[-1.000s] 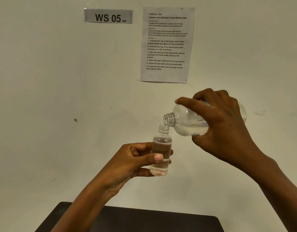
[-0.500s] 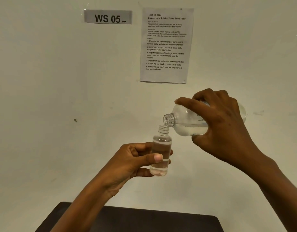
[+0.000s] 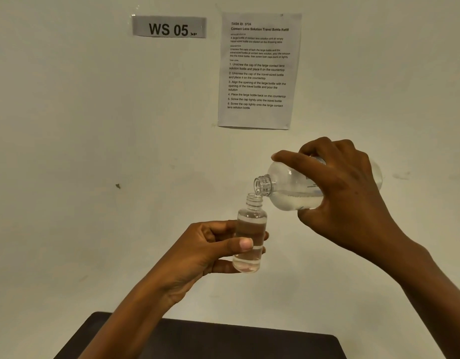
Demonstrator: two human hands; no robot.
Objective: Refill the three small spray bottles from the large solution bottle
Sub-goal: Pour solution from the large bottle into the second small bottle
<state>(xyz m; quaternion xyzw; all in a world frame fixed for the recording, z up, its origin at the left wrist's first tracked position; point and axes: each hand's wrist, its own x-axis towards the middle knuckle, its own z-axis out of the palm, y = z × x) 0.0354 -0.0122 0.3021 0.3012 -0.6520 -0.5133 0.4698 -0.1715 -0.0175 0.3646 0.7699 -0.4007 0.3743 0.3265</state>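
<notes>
Small clear plastic bottle (image 3: 250,237), uncapped, upright, nearly full of clear liquid, gripped by left hand (image 3: 210,251). Right hand (image 3: 345,193) clasps large clear solution bottle (image 3: 288,189), tipped, mouth just above small neck. Dark tabletop (image 3: 223,340) below; printed instruction sheet (image 3: 258,71) on wall.
</notes>
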